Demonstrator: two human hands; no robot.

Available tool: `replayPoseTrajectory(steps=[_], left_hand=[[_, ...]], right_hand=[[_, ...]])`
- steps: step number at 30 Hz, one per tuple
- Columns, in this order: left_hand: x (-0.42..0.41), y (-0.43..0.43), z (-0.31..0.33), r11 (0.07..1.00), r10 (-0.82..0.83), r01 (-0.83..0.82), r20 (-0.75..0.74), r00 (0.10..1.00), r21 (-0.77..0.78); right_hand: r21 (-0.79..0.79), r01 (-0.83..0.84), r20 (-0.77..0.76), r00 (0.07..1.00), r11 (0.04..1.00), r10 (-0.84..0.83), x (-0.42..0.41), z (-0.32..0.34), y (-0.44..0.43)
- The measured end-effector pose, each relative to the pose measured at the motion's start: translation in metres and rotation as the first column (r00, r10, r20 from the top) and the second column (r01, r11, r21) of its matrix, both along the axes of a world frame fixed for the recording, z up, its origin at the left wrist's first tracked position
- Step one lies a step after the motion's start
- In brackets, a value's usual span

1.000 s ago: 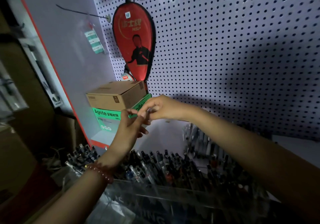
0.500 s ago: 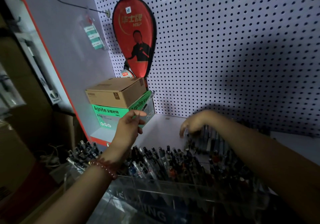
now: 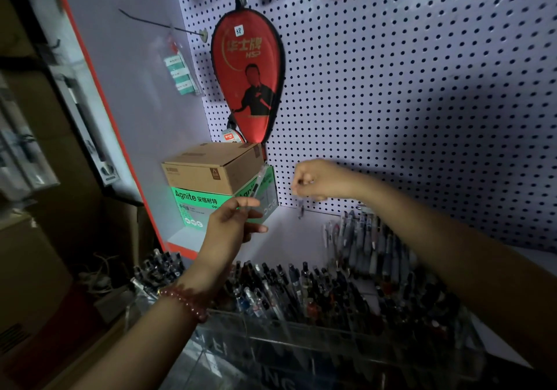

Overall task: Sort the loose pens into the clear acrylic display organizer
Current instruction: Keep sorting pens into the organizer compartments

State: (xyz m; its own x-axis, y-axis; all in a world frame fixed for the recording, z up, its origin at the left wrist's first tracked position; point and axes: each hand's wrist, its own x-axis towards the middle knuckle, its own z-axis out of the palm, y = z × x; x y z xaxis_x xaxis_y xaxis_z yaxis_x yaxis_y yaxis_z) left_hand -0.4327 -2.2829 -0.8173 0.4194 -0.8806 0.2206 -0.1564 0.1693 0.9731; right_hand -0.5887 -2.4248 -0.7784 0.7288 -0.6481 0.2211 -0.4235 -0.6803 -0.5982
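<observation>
Hands are both up over the clear organizer (image 3: 271, 344)! The left hand (image 3: 229, 227) pinches a clear pen (image 3: 259, 183) between thumb and fingers, its barrel tilting toward one o'clock in front of the green box (image 3: 196, 200). The right hand (image 3: 313, 181) is at three o'clock of it, apart, fingers curled, pinching a dark pen (image 3: 300, 210) that hangs toward six o'clock, blurred. Below, packed pens (image 3: 286, 287) fill the organizer.

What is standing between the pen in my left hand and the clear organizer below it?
Nothing visible. The left hand holds the pen in open air above the organizer; only the stored pens crowd its slots.
</observation>
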Motion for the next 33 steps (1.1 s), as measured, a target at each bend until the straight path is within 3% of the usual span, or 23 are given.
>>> replayPoseTrajectory(steps=[2,4,8,11,14,16,18,19,21,23,26,29,32,33], left_hand=[[0.002,0.003,0.005,1.000,-0.024,0.023,-0.081,0.996,-0.020],[0.003,0.005,0.013,0.998,-0.045,0.034,-0.176,0.983,-0.061],[0.007,0.012,0.027,0.985,-0.100,0.047,-0.328,0.939,-0.167],[0.013,0.020,0.032,0.972,-0.150,0.081,-0.317,0.937,-0.220],[0.020,0.029,0.037,0.964,-0.090,0.045,-0.164,0.982,-0.263],[0.025,0.036,0.041,0.958,-0.049,0.026,-0.076,0.996,-0.286],[0.031,0.044,0.044,0.951,-0.013,0.027,0.046,0.999,-0.307],[0.034,0.048,0.045,0.952,-0.017,0.051,0.115,0.993,-0.302],[0.043,0.056,0.041,0.953,-0.073,0.138,0.241,0.968,-0.268],[0.053,0.065,0.035,0.947,-0.120,0.210,0.342,0.932,-0.242],[0.064,0.075,0.028,0.953,-0.101,0.191,0.348,0.932,-0.235],[0.069,0.085,0.026,0.957,0.073,0.013,0.284,0.956,-0.288],[0.075,0.097,0.030,0.917,0.228,-0.123,0.245,0.942,-0.379],[0.077,0.102,0.030,0.913,0.225,-0.115,0.248,0.942,-0.392]], right_hand=[[-0.040,-0.055,0.239,0.969,0.998,0.063,0.013,0.020,0.023],[-0.156,-0.090,0.372,0.917,0.984,0.143,0.023,0.028,0.048],[-0.426,-0.075,0.229,0.955,0.902,0.188,0.034,0.021,0.089],[-0.450,-0.180,0.092,0.965,0.875,0.245,0.039,0.017,0.109],[-0.268,-0.289,0.073,0.945,0.919,0.319,0.044,0.012,0.117],[-0.125,-0.243,0.311,0.911,0.962,0.271,0.052,0.009,0.119],[0.059,-0.131,0.563,0.823,0.990,0.075,0.059,0.011,0.119],[0.186,-0.122,0.610,0.792,0.975,-0.017,0.062,0.015,0.118],[0.424,-0.197,0.549,0.833,0.884,-0.077,0.067,0.021,0.120],[0.537,-0.261,0.488,0.872,0.802,-0.043,0.072,0.023,0.129],[0.655,-0.242,0.508,0.842,0.716,-0.180,0.089,0.021,0.139],[0.776,-0.280,0.547,0.744,0.565,-0.383,0.110,0.019,0.148],[0.735,-0.218,0.585,0.683,0.642,-0.438,0.126,0.016,0.153],[0.745,-0.237,0.578,0.697,0.623,-0.426,0.129,0.017,0.156]])
